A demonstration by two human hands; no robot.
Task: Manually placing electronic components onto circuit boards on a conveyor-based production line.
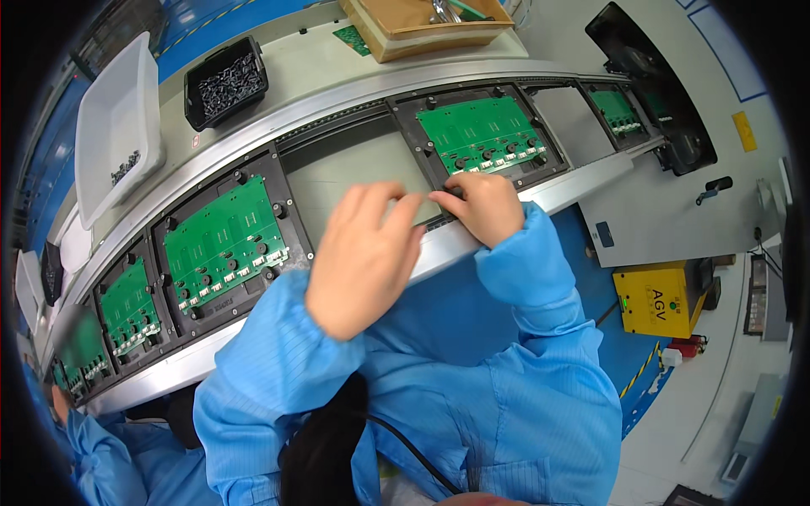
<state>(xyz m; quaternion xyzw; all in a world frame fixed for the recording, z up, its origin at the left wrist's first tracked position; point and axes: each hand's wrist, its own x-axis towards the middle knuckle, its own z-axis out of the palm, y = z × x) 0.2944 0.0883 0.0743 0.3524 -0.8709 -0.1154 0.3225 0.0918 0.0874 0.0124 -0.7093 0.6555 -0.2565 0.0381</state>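
My right hand [483, 207] is at the near left corner of a black carrier frame [548, 169], on the conveyor's near side. Its thumb and index finger are bent close together at that corner; whatever they may pinch is hidden. In that carrier lies a green circuit board [477, 131] with a row of white connectors and round black parts along its near edge. My left hand [363, 253] hovers over the gap left of this carrier, fingers loosely bent and apart, slightly blurred, holding nothing visible. Left of it, another green circuit board [224, 240] sits in its own carrier.
A black bin [226, 84] of small dark parts and a white tub [114, 126] stand beyond the metal rail. A cardboard box [426, 29] is at the back. Rightward are a dark monitor [650, 84] and a yellow machine [662, 299]. Another person's sleeve [105, 460] shows lower left.
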